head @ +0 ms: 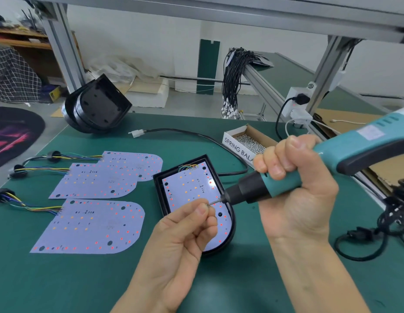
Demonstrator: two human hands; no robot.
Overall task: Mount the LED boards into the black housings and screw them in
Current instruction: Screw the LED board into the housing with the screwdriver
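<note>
A black housing (159, 185) lies on the green mat with a white LED board (192, 188) seated inside it. My right hand (295, 188) grips a teal electric screwdriver (332, 159) tilted down to the left, its bit just above the board. My left hand (185, 231) pinches a small screw (209, 204) at the bit's tip. Three loose LED boards with coloured wire tails lie to the left: one nearest (92, 227), one in the middle (97, 181), one farther back (133, 162). Several stacked black housings (97, 105) stand tilted at the mat's far edge.
A cardboard box of screws (246, 137) sits behind the housing. A black cable with a white connector (137, 133) runs across the mat. A coiled black power cord (377, 229) lies at the right. Aluminium frame posts and a bundle of black wires (232, 80) stand behind.
</note>
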